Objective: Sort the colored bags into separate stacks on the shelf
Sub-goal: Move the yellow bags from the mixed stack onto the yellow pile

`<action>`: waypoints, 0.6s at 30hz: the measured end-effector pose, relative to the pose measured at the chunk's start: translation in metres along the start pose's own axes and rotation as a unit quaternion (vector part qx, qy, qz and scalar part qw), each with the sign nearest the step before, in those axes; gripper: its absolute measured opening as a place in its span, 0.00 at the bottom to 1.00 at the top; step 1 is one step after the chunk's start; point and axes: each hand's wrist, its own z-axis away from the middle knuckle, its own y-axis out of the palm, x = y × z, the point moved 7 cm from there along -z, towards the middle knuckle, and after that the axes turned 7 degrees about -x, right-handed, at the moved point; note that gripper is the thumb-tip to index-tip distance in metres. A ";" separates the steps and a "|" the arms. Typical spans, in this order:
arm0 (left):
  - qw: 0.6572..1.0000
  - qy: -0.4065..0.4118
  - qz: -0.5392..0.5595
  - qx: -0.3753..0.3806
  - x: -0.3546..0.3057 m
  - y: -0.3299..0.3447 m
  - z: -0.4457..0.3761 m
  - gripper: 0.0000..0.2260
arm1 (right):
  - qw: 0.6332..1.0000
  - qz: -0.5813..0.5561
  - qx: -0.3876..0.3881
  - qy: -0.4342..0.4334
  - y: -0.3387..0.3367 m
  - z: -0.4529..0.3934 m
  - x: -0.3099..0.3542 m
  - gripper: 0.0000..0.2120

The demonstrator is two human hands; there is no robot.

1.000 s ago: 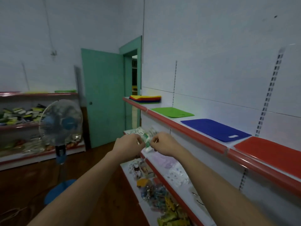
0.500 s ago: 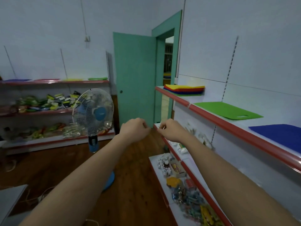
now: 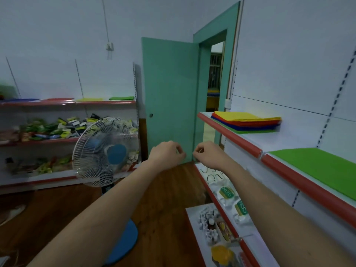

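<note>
A mixed stack of colored bags [image 3: 247, 121], yellow on top over red, blue and green, lies at the far end of the red-edged top shelf [image 3: 229, 134] on my right. A single green bag [image 3: 317, 168] lies flat nearer to me on the same shelf. My left hand [image 3: 166, 154] and my right hand [image 3: 209, 155] are held out side by side in front of me, below and left of the stack. Their fingers are curled in, and I see nothing in either hand.
A standing fan [image 3: 105, 151] with a blue base stands on the wooden floor to my left. A green door [image 3: 169, 97] hangs open ahead. Lower shelves [image 3: 217, 197] on the right hold packets and small goods. A far-left shelf [image 3: 67, 102] carries more colored bags.
My view has swung left along the shelf: the red and blue bags have left the frame and the mixed stack is closer. The small packet between my fingers is no longer seen.
</note>
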 end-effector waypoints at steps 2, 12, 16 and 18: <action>1.000 -0.002 0.006 0.001 0.016 0.007 -0.034 0.12 | 1.000 -0.006 0.000 0.004 0.011 -0.034 -0.004 0.07; 0.994 0.077 0.072 0.021 0.088 0.059 -0.181 0.12 | 0.998 -0.013 -0.048 0.049 0.076 -0.174 -0.027 0.08; 0.987 0.125 0.094 0.019 0.099 0.063 -0.241 0.11 | 0.992 -0.030 -0.086 0.082 0.078 -0.225 -0.043 0.07; 0.984 0.142 0.107 0.024 0.098 0.068 -0.273 0.11 | 0.990 -0.026 -0.101 0.094 0.075 -0.249 -0.053 0.06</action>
